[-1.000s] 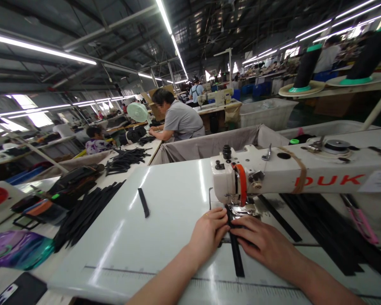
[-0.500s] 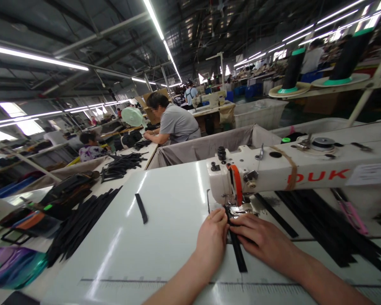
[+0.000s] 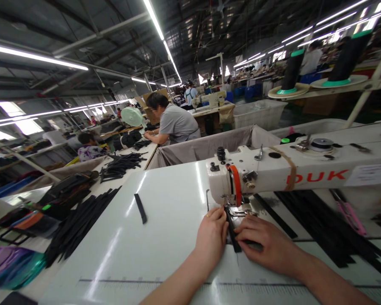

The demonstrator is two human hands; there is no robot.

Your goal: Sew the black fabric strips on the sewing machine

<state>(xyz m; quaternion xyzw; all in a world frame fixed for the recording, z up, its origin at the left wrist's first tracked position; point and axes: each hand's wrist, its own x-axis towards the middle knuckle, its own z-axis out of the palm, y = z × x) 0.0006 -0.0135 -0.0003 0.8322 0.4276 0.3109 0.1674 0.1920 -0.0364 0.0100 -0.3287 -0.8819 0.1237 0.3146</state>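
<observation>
- Black strip (image 3: pixel 233 234) lies between both hands' fingertips, long axis running past them toward the sewing machine (image 3: pixel 305 167).
- Left hand (image 3: pixel 210 234): fingers together, along its left edge.
- Right hand (image 3: pixel 265 239): fingertips at its right edge; whether either pinches is unclear.

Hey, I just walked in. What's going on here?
A person sits or stands at a sewing machine, the left hand and right hand on either side of a black strip. Its far end is at the machine's head; whether the fingers pinch or only press it is unclear. A shorter black piece lies apart on the tabletop. Beyond, a co-worker in grey leans over another table.
</observation>
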